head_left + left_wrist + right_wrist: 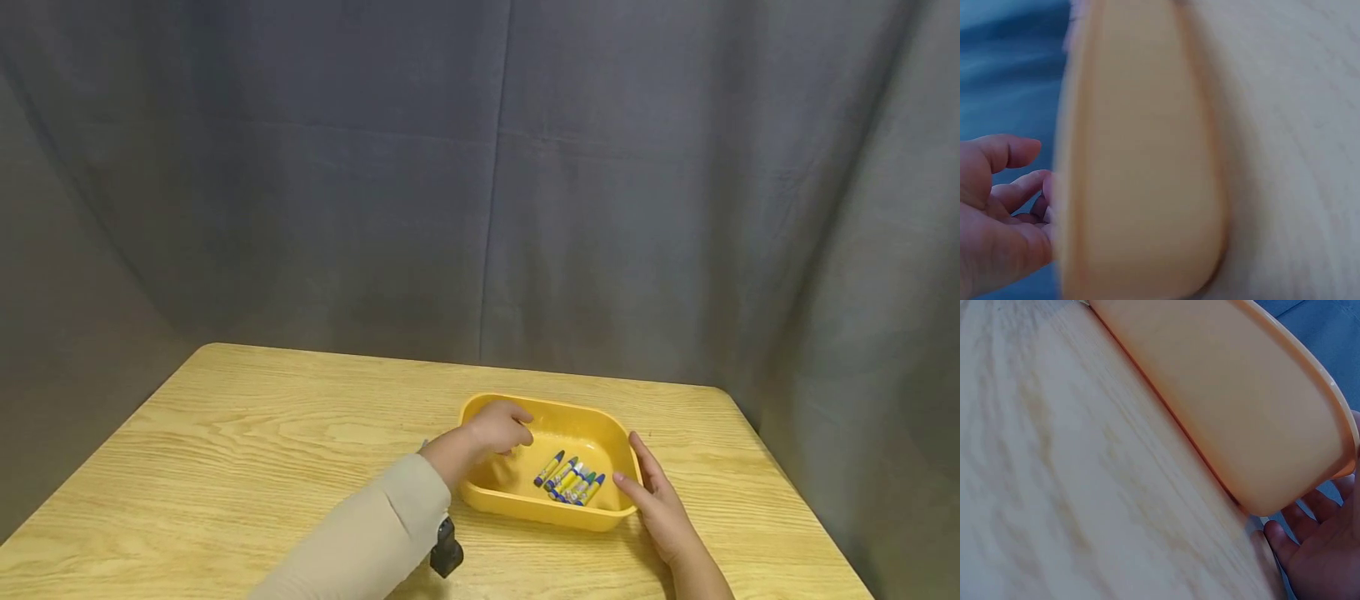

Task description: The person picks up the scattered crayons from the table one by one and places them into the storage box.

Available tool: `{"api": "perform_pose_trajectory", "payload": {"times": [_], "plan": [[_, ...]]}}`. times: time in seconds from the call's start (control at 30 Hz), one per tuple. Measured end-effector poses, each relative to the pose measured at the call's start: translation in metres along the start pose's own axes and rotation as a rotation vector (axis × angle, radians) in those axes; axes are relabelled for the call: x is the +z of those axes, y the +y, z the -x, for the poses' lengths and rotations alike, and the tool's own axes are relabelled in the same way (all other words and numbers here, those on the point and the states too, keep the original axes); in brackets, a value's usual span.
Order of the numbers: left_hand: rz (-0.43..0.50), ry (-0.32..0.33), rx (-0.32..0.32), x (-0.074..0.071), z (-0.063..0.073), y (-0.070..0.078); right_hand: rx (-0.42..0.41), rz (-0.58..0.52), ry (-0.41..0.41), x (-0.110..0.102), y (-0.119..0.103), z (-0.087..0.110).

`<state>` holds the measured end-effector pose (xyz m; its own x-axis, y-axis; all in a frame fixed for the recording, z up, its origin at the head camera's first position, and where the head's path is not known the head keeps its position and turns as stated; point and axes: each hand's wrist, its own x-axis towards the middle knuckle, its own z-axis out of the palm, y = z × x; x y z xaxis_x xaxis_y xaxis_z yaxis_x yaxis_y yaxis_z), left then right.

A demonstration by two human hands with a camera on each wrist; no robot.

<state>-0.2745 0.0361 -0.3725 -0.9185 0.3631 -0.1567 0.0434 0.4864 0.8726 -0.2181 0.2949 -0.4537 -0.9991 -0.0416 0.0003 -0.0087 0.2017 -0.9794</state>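
A yellow plastic tub point(540, 512) stands on the wooden table. Several crayons point(570, 482) with yellow-and-blue wrappers lie loose on its floor, toward the near right. Over the left part of the tub is my left hand point(497, 428), its fingers loosely bent, with nothing visible between them. The left wrist view shows that hand point(1004, 219) past the tub's blurred outer wall point(1147, 150), thumb and fingers apart. My right hand point(663, 508) grips the tub's right end, thumb over the rim and fingers along the outside. In the right wrist view the fingers point(1300, 522) pass behind the tub's corner.
The wooden table point(262, 467) extends to the left and right of the tub. A dark grey curtain point(480, 183) hangs behind it. A black device point(446, 550) shows under the left sleeve point(367, 533). A small greyish thing peeks out beside the left wrist, too hidden to identify.
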Motion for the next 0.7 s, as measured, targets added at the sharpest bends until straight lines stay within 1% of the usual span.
{"api": "perform_pose_trajectory", "payload": {"times": [0.1, 0.2, 0.3, 0.37, 0.47, 0.53, 0.63, 0.7], "plan": [[0.056, 0.011, 0.023, -0.022, 0.009, 0.002, -0.002, 0.001, 0.001, -0.001, 0.0, 0.0], [0.082, 0.038, 0.048, -0.042, 0.019, -0.002, -0.006, -0.004, 0.003, -0.002, -0.001, 0.0], [0.081, 0.079, 0.056, -0.059, 0.033, -0.012, -0.001, -0.007, 0.004, -0.003, -0.001, 0.001], [0.075, 0.112, 0.042, -0.068, 0.042, -0.022, -0.002, -0.007, 0.003, -0.003, -0.001, 0.001], [0.067, 0.15, 0.007, -0.078, 0.057, -0.037, -0.009, -0.01, 0.004, -0.004, 0.0, 0.001], [0.06, 0.176, -0.018, -0.083, 0.066, -0.048, -0.018, -0.014, 0.005, -0.004, 0.0, 0.001], [0.052, 0.19, -0.036, -0.086, 0.078, -0.062, -0.017, -0.015, 0.006, -0.004, 0.0, 0.001], [0.049, 0.193, -0.039, -0.086, 0.084, -0.07, -0.019, -0.016, 0.006, -0.005, 0.0, 0.0]]}}
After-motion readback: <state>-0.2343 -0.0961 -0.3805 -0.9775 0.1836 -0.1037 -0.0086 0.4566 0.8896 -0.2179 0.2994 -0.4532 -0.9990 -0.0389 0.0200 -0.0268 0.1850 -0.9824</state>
